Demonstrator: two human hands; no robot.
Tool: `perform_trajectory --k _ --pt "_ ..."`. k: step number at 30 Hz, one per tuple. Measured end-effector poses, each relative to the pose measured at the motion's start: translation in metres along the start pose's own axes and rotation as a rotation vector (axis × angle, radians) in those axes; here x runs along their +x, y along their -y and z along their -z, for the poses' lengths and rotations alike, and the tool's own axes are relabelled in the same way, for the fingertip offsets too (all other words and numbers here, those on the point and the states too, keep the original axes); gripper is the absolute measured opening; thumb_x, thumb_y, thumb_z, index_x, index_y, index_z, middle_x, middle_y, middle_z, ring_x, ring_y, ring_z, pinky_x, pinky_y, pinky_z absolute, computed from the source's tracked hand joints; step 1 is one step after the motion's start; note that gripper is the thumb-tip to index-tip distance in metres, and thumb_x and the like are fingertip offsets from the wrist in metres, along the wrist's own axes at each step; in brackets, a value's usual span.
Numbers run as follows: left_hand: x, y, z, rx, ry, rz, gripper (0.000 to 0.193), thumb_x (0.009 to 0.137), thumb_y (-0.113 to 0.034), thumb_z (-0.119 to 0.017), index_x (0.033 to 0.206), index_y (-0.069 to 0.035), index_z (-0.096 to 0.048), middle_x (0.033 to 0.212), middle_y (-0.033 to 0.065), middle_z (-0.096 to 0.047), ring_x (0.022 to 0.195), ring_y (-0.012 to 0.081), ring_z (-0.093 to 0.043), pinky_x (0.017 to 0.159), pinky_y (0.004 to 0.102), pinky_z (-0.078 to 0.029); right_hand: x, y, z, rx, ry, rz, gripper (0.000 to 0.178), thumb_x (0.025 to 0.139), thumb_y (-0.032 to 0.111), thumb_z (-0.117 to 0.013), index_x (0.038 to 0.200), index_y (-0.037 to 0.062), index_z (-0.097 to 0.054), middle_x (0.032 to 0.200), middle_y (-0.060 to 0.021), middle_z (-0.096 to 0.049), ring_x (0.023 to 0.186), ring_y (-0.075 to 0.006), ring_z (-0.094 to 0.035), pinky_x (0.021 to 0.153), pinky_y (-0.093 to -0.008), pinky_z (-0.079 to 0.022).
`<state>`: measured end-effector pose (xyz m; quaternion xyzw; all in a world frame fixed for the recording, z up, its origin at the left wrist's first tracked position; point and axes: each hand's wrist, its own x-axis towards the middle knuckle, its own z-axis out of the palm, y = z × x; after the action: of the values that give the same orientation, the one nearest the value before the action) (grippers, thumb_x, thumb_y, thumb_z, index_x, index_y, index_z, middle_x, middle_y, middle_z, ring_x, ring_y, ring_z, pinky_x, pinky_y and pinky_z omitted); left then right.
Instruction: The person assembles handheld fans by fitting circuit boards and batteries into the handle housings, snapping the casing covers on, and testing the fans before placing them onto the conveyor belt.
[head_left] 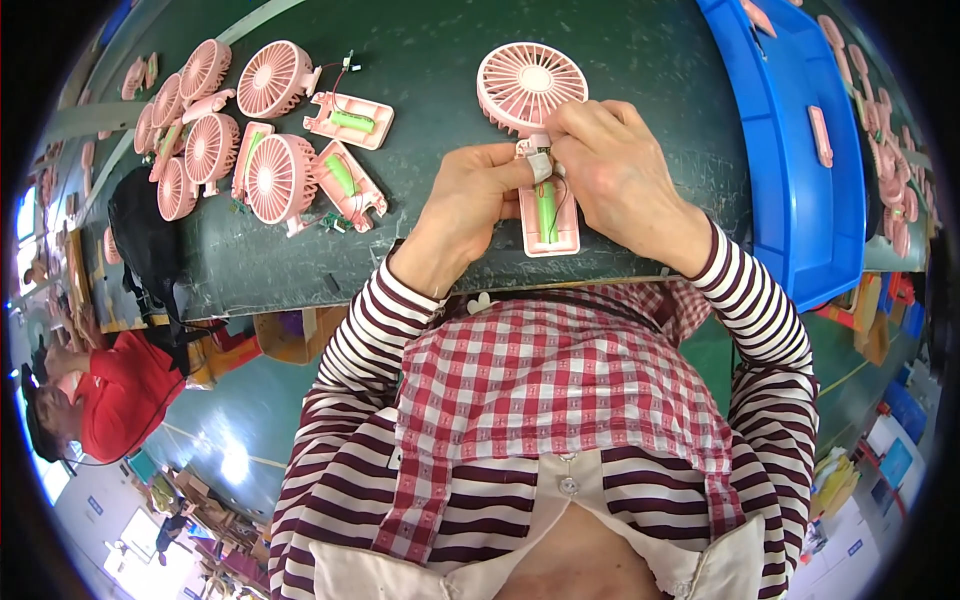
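Pink handle shell (565,225) by the counter (430,70) edge nearest the wearer; clasped in left hand (465,200), nearly closed; right hand (625,170) curled at its top, hold hidden.

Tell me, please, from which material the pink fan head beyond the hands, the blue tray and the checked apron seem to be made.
The pink fan head looks like moulded plastic, fairly matte, given its even colour and thin, regular ribs. The blue tray is probably plastic too: smooth, slightly glossy, uniformly coloured. The checked apron appears to be matte cloth, with soft folds; the fibre is unclear.
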<state>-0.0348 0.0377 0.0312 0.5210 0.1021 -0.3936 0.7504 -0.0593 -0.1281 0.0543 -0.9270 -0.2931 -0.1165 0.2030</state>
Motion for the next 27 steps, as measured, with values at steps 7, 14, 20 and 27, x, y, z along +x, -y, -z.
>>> perform_trajectory --k 7,14,20,27 --pt "0.001 0.002 -0.003 -0.023 0.004 0.006 0.019 0.085 -0.01 -0.057 0.095 0.005 -0.06 0.086 0.0086 -0.063 0.073 0.0152 -0.062 0.066 0.0269 -0.052 -0.01 0.0 -0.006 -0.029 -0.06 -0.119 0.013 0.066 0.004 -0.061 0.077 0.0043 -0.057 0.076 -0.0047 -0.051 0.074 -0.0215 -0.054 0.067 -0.0346 -0.04" --pt "0.004 0.005 -0.004 -0.035 -0.022 0.054 0.019 0.085 -0.01 -0.056 0.094 0.006 -0.06 0.086 0.0091 -0.062 0.073 0.0142 -0.061 0.065 0.0262 -0.051 -0.012 -0.003 -0.01 0.057 -0.014 -0.208 0.013 0.066 0.01 -0.063 0.077 0.0077 -0.057 0.076 -0.0034 -0.054 0.073 -0.0209 -0.057 0.064 -0.0342 -0.04" --pt "0.008 0.011 -0.006 -0.051 -0.037 0.042 0.019 0.085 -0.01 -0.056 0.093 0.007 -0.06 0.085 0.0095 -0.062 0.072 0.014 -0.061 0.066 0.0263 -0.051 -0.015 -0.005 -0.014 0.05 0.001 -0.234 0.013 0.065 0.01 -0.063 0.076 0.0072 -0.056 0.076 -0.0041 -0.054 0.073 -0.022 -0.057 0.063 -0.0346 -0.039" --pt "0.01 0.006 -0.007 -0.03 -0.036 0.04 0.023 0.083 -0.012 -0.056 0.097 0.007 -0.058 0.086 0.0103 -0.061 0.073 0.0163 -0.061 0.067 0.028 -0.05 -0.019 -0.011 -0.019 0.171 -0.045 -0.255 0.007 0.071 0.004 -0.058 0.078 0.0051 -0.054 0.075 -0.0062 -0.052 0.072 -0.0245 -0.054 0.064 -0.0349 -0.038"
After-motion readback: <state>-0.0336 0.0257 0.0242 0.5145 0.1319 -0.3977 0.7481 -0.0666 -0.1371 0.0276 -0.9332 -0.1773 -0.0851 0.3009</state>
